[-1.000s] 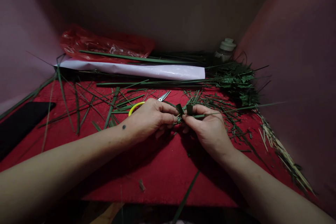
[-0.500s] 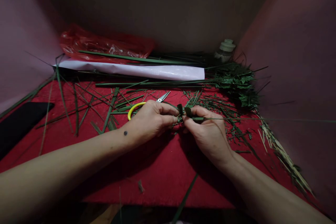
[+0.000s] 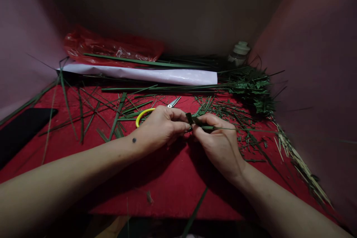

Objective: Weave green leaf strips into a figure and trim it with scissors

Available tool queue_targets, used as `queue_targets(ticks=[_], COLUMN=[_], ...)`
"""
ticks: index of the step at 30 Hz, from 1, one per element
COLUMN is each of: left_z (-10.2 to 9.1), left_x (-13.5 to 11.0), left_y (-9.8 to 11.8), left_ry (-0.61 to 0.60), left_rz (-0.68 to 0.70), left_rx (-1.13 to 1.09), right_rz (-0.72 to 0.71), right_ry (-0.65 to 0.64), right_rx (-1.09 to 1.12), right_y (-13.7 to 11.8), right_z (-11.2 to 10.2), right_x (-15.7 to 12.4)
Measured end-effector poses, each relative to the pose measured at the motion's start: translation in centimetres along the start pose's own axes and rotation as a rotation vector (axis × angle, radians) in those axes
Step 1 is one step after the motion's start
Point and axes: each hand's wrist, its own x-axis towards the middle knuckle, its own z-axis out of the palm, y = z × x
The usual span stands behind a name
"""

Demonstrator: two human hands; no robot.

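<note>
Both hands meet over the middle of a red cloth (image 3: 167, 178). My left hand (image 3: 160, 126) is closed, pinching a small folded piece of green leaf strip (image 3: 193, 120) between thumb and fingers. My right hand (image 3: 219, 141) is closed on the same folded leaf from the other side. A long thin tail of the strip (image 3: 245, 129) runs from my right hand out to the right. Yellow-handled scissors (image 3: 145, 113) lie on the cloth just behind my left hand, partly hidden by it.
Loose green leaf strips (image 3: 92, 108) lie scattered across the cloth. A white sheet (image 3: 139, 74) and a red plastic bag (image 3: 111, 48) lie at the back. Finished green leaf pieces (image 3: 253, 89) pile at back right beside a small jar (image 3: 240, 52). Pale stalks (image 3: 301, 167) line the right edge. A black object (image 3: 19, 130) lies left.
The two upright folded tips between my hands have been pressed down flatter. The strip's long tail has swung lower on the right. Both hands have stayed in place.
</note>
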Motion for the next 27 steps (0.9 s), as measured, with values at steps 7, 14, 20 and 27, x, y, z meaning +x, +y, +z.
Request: queue_targets(ticks=[7, 14, 20, 27], left_z=[-0.1, -0.6, -0.7, -1.1], left_x=[0.1, 0.2, 0.2, 0.1], left_y=[0.2, 0.3, 0.0, 0.1], left_ry=[0.032, -0.011, -0.008, -0.045], left_rz=[0.01, 0.009, -0.003, 0.008], left_rx=[0.018, 0.006, 0.001, 0.056], right_rz=[0.368, 0.494, 0.473, 0.478], right_ry=[-0.135, -0.207, -0.257, -0.307], right_rx=[0.389, 0.591, 0.693, 0.747], right_y=[-0.1, 0.4, 1.2, 1.6], right_z=[-0.4, -0.4, -0.5, -0.4], right_x=[0.5, 0.8, 0.8, 0.9])
